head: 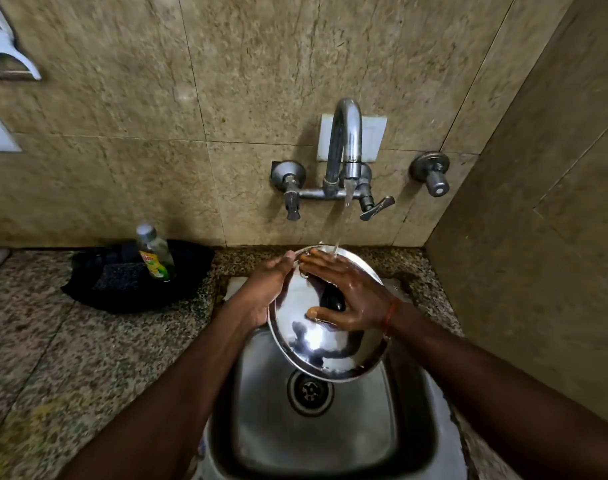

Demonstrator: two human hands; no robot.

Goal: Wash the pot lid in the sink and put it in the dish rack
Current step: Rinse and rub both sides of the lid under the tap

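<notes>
Steel pot lid [325, 344] sits tilted at frame centre, above the sink [413, 427]: your left hand [266, 289] has its grip closed on the lid's left rim, your right hand [347, 292] lies flat and open on its face beside the knob. Keep the rim firmly pinched, sweep the palm under the running water [344, 216], and rotate the lid so every edge rinses.

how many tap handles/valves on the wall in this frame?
3. One valve handle at the left end of the mixer, one lever handle at its right end, and a separate knob valve further right on the wall. None look hidden.
</notes>
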